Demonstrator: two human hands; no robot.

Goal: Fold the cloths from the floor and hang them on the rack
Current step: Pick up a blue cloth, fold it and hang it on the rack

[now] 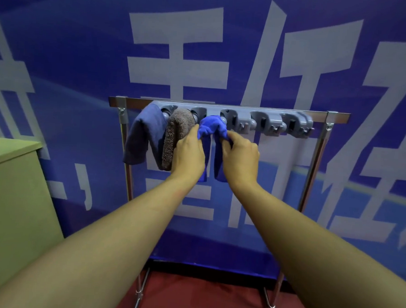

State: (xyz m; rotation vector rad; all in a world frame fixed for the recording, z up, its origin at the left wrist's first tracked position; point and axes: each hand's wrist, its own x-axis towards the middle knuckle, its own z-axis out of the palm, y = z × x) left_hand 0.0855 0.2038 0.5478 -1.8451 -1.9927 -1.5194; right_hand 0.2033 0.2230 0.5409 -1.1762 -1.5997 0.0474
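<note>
Seen from a head-worn camera looking forward and down, two bare forearms reach out from the bottom corners toward a metal rack [314, 159] that stands on a dark red floor [201, 299] in front of a blue banner wall [85, 53] printed with large pale characters. Across the top of the rack runs a grey plastic holder strip [269, 122] with a row of clamps and small hooks. Three cloths hang from the left part of this strip, side by side. Farthest left is a dull grey-blue cloth [141, 136], draped so its two halves hang down. Just beside it, to the right, hangs a fluffy brown cloth [174, 138], folded into a narrow loop. Next comes a bright blue cloth [212, 127], bunched over its holder with its two ends hanging straight down behind the hands. The left hand [189, 153] is raised with its fingers curled, pinching the left side of the bright blue cloth near the top, and its back lies against the brown cloth. The right hand [240, 155] mirrors it, fingers bent and pinching the right side of the same cloth just under the holder. The clamps to the right of the hands carry nothing. At the left edge stands a pale green cabinet [14, 191], well apart from the rack
</note>
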